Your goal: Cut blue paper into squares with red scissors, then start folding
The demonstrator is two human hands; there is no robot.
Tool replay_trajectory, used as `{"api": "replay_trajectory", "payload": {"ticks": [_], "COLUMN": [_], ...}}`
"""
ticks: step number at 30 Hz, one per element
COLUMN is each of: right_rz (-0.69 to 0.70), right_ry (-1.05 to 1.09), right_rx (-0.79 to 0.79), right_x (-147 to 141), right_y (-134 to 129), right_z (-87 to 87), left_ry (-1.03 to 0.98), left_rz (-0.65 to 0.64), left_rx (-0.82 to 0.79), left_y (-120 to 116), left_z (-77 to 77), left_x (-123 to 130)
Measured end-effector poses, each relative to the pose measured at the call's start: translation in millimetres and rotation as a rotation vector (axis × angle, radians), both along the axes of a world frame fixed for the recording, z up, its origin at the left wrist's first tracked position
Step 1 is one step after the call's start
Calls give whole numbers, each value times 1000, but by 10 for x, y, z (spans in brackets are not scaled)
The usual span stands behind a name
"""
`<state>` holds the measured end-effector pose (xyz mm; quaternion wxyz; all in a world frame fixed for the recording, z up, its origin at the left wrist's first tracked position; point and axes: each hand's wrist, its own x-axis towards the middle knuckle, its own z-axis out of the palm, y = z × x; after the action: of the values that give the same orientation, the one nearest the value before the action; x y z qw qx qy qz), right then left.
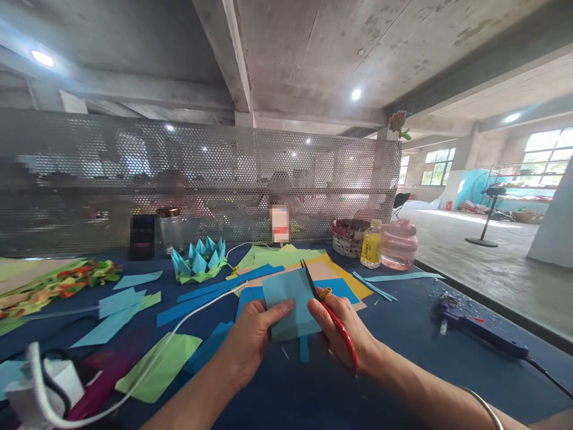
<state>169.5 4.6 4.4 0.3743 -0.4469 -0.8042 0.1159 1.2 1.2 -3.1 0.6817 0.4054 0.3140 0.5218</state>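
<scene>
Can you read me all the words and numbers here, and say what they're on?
No words or numbers are clear enough to read.
Yellow-labelled bottle: dark writing, too blurred.
Pale upright rectangle by the mesh panel: markings too small.
Dark block: blurred out.
Light blue paper and scissors: none visible.

Two bare hands meet near each other in front of the wearer, apart but close. The left hand (pixel 256 329) grips with its thumb (pixel 281 310) laid flat on top, pointing toward the right hand (pixel 341 322); its other fingers are mostly hidden underneath. The right hand is curled in a grip, its thumb angled toward the left. Behind the hands, the left forearm (pixel 201 385) and right forearm (pixel 412 375) spread apart toward the wearer.
</scene>
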Motion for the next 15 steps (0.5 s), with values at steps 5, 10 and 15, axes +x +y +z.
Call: {"api": "replay_trajectory", "payload": {"ticks": [5,10,15], "right_rz": [-38,-50,-27], "right_ry": [21,33,61], "right_rx": [-17,-32,-90], "right_x": [1,-3,-5], "right_y": [-12,-16,6], "right_z": [-4,-14,-30], "left_ry": [11,-2,9], "left_rz": [-17,-15,-28], "left_rx": [-3,11,-4], "left_y": [-8,-16,-18], "left_z": [0,-1,-2], "left_x": [1,-3,-4]}}
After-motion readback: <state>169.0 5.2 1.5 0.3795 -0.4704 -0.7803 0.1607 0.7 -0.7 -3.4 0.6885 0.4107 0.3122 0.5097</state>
